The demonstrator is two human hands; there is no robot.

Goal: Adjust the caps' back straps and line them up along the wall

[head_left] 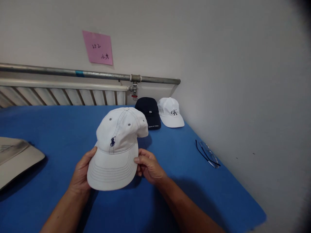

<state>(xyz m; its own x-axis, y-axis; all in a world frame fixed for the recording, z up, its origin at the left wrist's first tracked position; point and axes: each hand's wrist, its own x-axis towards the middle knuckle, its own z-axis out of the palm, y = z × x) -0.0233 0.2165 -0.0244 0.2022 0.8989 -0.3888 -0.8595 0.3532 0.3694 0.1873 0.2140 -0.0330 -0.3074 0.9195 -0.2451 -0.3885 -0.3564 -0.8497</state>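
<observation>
A white baseball cap with a small dark horse-rider emblem is held up in front of me, its brim pointing toward me and down. My left hand grips the left side of the cap near the brim; its fingers are partly hidden beneath. On the other side, my right hand pinches the brim's right edge, thumb on top. Behind the held cap sits a black cap with small white lettering. Beside it on the right rests another white cap marked with dark letters.
A blue-covered surface lies below. Eyeglasses rest near its right edge by the wall. At the far left is a beige cap, partly out of view. A radiator and metal pipe run along the back wall beneath a pink note.
</observation>
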